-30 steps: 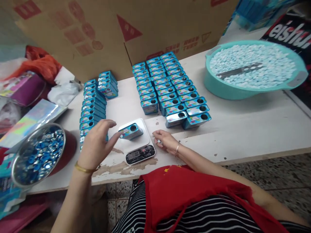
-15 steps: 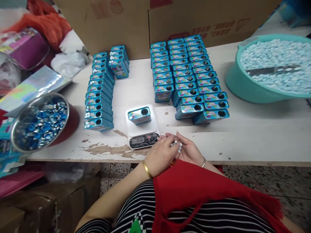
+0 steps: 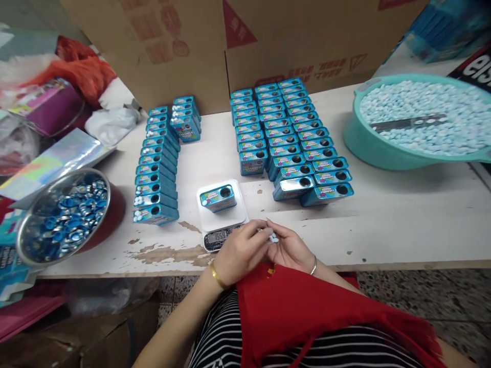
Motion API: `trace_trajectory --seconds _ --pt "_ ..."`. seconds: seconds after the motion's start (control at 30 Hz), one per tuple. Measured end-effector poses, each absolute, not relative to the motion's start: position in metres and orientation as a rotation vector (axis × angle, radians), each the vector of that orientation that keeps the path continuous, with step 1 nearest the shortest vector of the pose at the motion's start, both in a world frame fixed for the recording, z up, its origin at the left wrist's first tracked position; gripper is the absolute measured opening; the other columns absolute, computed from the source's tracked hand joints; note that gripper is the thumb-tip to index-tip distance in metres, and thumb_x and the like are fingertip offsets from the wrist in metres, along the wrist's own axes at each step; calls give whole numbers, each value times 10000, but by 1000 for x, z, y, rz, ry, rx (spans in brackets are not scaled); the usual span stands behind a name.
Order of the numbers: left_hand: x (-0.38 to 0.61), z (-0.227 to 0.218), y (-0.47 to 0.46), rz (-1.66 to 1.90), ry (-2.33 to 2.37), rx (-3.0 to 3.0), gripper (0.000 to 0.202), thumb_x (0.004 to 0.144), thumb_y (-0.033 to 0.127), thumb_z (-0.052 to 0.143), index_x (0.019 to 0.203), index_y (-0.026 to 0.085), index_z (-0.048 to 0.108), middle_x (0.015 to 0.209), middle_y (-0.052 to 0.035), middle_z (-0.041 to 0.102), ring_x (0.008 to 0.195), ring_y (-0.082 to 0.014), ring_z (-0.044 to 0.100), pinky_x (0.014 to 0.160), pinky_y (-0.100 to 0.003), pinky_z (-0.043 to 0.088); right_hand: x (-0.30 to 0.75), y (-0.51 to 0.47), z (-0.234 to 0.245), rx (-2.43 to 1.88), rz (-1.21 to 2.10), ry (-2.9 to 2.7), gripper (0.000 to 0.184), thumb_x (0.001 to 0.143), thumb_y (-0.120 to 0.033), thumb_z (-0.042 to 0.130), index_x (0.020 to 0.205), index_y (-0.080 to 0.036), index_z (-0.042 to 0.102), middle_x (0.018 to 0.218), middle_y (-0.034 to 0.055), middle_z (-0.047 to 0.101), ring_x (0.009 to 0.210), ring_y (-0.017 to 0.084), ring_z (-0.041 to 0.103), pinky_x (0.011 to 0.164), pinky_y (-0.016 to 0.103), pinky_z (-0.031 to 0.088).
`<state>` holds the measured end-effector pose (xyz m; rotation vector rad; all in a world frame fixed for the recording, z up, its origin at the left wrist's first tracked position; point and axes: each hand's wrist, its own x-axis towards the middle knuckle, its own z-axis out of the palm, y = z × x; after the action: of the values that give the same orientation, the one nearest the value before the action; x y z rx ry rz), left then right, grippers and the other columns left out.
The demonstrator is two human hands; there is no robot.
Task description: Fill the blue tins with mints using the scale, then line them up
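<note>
Small white candies (image 3: pixel 273 237) lie in my right hand (image 3: pixel 292 249), which is cupped palm up over the table's front edge. The fingers of my left hand (image 3: pixel 241 251) curl over that palm, closed against the candies; its fingertips are partly hidden. Just beyond my left hand is a white kitchen scale (image 3: pixel 209 223), its display partly covered by the hand. On the scale stands a blue candy tin (image 3: pixel 218 198) with a round open hole in its top and a white candy at its left end.
Rows of blue tins (image 3: pixel 289 148) stand behind my right hand. More tins (image 3: pixel 156 214), several with candies on top, line the left. A metal bowl (image 3: pixel 109 214) holds blue-silver caps. At the right, a turquoise basin (image 3: pixel 379 153) is full of candies. A cardboard box (image 3: pixel 199 61) walls the back.
The camera view has tilted up, so everything sits lower. My left hand has moved slightly leftward over the scale's display, its fingers still at the candies in my right palm.
</note>
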<state>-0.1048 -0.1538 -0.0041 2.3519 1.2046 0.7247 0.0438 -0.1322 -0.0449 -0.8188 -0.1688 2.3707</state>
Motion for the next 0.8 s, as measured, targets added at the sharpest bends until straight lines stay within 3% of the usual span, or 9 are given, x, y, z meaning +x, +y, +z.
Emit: trace_trajectory --seconds 0.13,0.27,0.33,0.47,0.6,0.8 --pt "-153 12 -144 1153 1686 2274 429 831 276 642 1226 203 493 1126 -91 557 1066 -202 535 914 -373 469 27 -124 -34 -798 2371 101 245 955 -200 380 929 -99 602 922 118 701 893 150 687 858 268 545" --pt "-196 -6 -125 1040 1968 2081 769 720 465 734 1349 195 382 1250 -129 536 1151 -267 505 989 -460 396 11 -115 -25 -804 2395 122 233 956 -203 400 945 -80 597 943 137 697 940 171 686 898 284 532" --pt "-205 -19 -115 939 1849 2032 703 755 468 699 1331 197 399 1237 -117 567 1120 -249 543 956 -425 418 3 -111 -23 -799 2405 118 237 960 -221 405 959 -81 597 924 131 696 900 158 690 879 276 538" --pt "-198 -15 -106 818 1661 2287 350 844 323 610 1172 223 538 1091 -70 638 998 -212 588 862 -375 414 -8 -104 -16 -768 2338 176 272 968 -246 397 972 -68 602 893 128 692 838 149 682 859 286 546" --pt "-184 13 -112 693 1602 2855 377 840 193 584 1196 313 551 1068 -46 661 933 -216 579 824 -397 342 -12 -99 -11 -721 2209 245 244 962 -206 395 989 -89 608 832 78 698 763 143 665 820 310 564" --pt "-183 19 -126 743 1552 3103 408 845 173 597 1209 353 563 1016 -19 686 921 -205 588 794 -374 334 -11 -94 -10 -729 2258 247 243 934 -127 380 955 -69 614 771 79 698 724 145 656 779 308 580"
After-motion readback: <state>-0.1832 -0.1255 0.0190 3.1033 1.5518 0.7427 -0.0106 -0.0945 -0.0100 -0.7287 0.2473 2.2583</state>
